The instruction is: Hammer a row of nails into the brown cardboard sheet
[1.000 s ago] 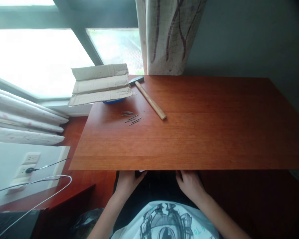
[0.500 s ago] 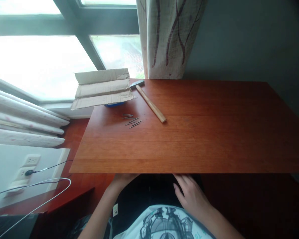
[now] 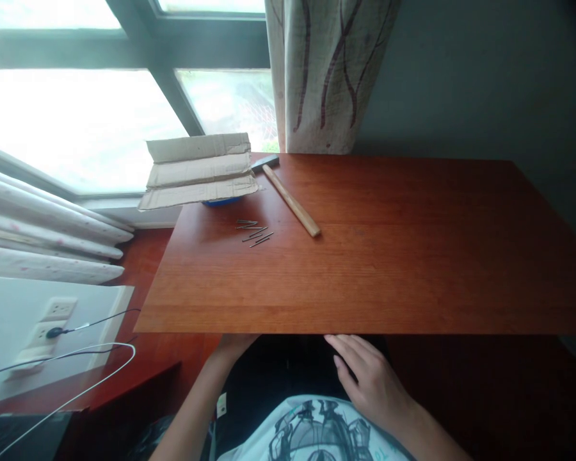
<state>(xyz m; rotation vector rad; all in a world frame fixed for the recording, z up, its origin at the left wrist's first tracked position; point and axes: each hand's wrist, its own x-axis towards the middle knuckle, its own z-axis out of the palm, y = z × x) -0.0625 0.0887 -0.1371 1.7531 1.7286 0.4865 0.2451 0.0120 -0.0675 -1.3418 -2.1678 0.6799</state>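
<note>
My right hand (image 3: 367, 371) rests on my lap just below the table's front edge, holding nothing, its fingers stretched out and the thumb a little apart. Of my left hand (image 3: 237, 346) only the wrist side shows; its fingers are hidden under the tabletop. On the wooden table (image 3: 388, 275), beyond both hands, lies a hammer (image 3: 292, 202), its pale wooden handle pointing toward me and its grey metal head partly behind cardboard. Several thin nails (image 3: 255, 234) lie loose to the left of the handle.
A folded piece of cardboard (image 3: 199, 171) sits over a blue object (image 3: 222, 201) at the table's back left corner, overhanging the side. Window and curtain (image 3: 333, 77) stand behind. Cables (image 3: 100, 349) run from a wall socket (image 3: 45, 336) at left.
My right hand has shifted slightly back toward me, so more of its fingers show. Slightly less of my left hand is visible at the table edge. The hammer, nails and cardboard have not moved.
</note>
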